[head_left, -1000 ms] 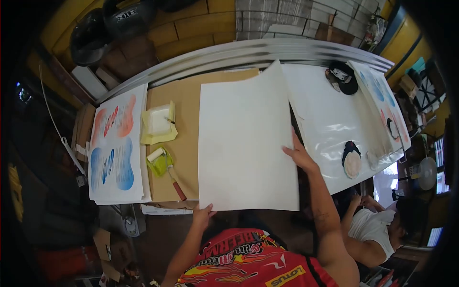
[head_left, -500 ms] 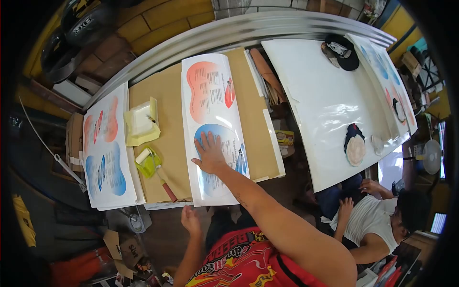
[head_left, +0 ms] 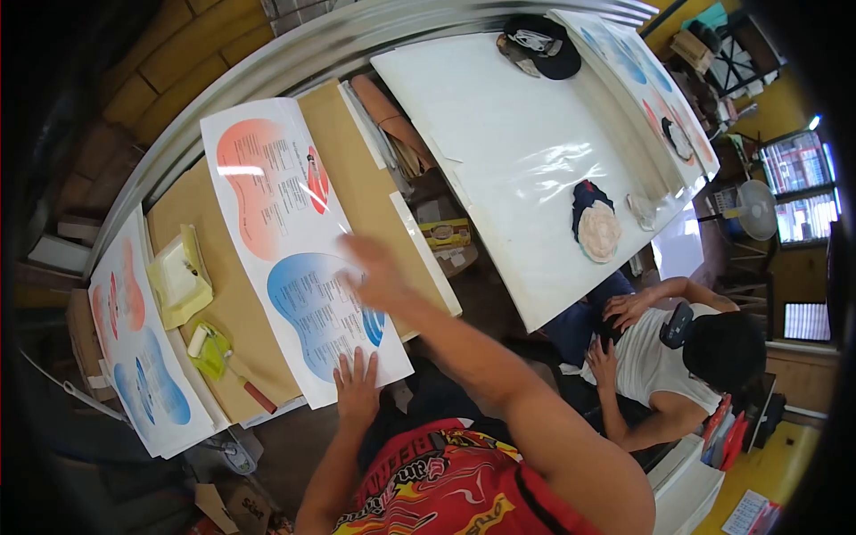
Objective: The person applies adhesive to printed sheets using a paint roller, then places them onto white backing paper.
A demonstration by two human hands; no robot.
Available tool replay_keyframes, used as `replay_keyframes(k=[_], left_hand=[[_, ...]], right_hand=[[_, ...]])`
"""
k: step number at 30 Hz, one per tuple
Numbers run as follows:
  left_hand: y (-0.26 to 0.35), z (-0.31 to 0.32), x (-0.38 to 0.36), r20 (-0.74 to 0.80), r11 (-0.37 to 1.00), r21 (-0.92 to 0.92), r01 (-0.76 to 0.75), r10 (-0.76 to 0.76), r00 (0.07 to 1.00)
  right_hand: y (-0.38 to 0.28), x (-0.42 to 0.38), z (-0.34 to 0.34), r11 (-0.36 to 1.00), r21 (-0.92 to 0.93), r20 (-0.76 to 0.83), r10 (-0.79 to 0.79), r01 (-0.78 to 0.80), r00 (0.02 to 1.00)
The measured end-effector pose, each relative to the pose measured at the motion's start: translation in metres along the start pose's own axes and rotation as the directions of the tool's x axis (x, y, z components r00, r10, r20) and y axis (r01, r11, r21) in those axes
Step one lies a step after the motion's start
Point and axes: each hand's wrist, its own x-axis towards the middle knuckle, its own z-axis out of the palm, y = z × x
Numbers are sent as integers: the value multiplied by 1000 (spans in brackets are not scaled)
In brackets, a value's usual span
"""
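Observation:
A long printed sheet [head_left: 308, 254] with a red shape and a blue shape lies over the brown board [head_left: 178, 192]. My left hand [head_left: 357, 383] rests on the sheet's near end, fingers spread over the lower edge of the blue print. My right hand [head_left: 374, 272] is at the sheet's right side, over or on the blue print, smeared by motion, so its fingers are unclear. Left of the sheet are a yellow-wrapped tray [head_left: 183, 275] and a small roller with a brown handle [head_left: 259, 395] on a yellow-green wrapper [head_left: 212, 355].
More printed sheets [head_left: 143, 339] lie at the far left. To the right stands a white-topped table [head_left: 481, 152] with a black cap [head_left: 544, 46] and a cloth bundle [head_left: 596, 227]. A person in a white top [head_left: 664, 366] sits at the lower right, beyond my right arm.
The view has swung right. My left hand has come up from below the board onto the sheet's near end. My right hand has left its flat position on the blue print and is moving at the right edge.

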Motion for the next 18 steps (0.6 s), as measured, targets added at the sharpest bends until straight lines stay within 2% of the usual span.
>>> replay_keyframes(k=[1,2,3,4,5,6,7,8,10,13,14,16,17,18], left_hand=[[1,-2,0,8,1000,8,-2,2,1000],[2,-4,-1,16,1000,16,7,-7,1000],[2,-6,0,13,1000,-23,-2,3,1000],[2,-10,0,11,998,-56,3,-2,1000],[0,-14,-1,9,996,-87,16,-15,1000],[-1,-20,0,6,995,-93,25,-25,1000],[0,-26,4,5,995,-100,29,-28,1000],[0,-30,5,3,994,-107,25,-24,1000],[1,-34,6,-38,983,-182,30,-37,999],[1,-32,21,-137,956,-293,-11,-31,990],[-3,-25,32,-169,971,-237,-11,-30,985],[-13,-13,59,-242,992,-126,-4,-27,970],[-14,-28,72,-193,987,-140,85,-112,975],[-9,-53,82,-137,973,-149,174,-195,971]], right_hand=[[53,-9,-27,987,-83,-286,-159,141,945],[69,-16,-81,969,-219,-419,10,-112,908],[84,-23,-136,880,-290,-532,178,-376,828],[136,-37,-191,721,-592,-568,-56,-360,821],[178,-52,-240,591,-665,-623,-105,-455,775],[187,-59,-295,457,-711,-593,18,-534,805],[192,-66,-327,280,-743,-600,121,-607,791],[207,-79,-350,242,-691,-628,264,-681,732],[190,-86,-359,39,-660,-607,562,-751,562],[229,-95,-380,130,-667,-538,597,-733,595],[231,-96,-379,216,-629,-530,584,-747,615],[192,-70,-346,392,-539,-517,545,-746,660],[178,-63,-322,517,-516,-528,436,-683,729],[162,-59,-296,680,-500,-459,317,-536,830]])
